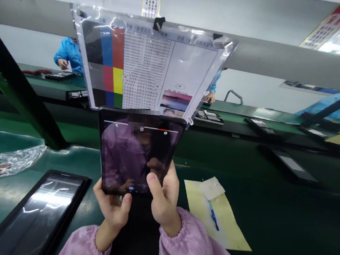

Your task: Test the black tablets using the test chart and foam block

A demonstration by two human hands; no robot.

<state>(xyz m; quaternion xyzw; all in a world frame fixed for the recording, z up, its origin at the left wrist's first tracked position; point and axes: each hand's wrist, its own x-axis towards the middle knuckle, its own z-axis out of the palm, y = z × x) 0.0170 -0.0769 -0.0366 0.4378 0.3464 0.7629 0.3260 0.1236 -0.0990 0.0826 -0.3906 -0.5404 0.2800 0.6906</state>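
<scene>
both hands hold a dark tablet [138, 152] upright, the left hand [112, 204] clasping its lower edge and the right hand [163, 198] gripping its lower right side with thumb on the screen, a colour test chart [145, 66] hanging just above.

head camera looks forward and slightly down, close over the green bench [269, 215].
</scene>
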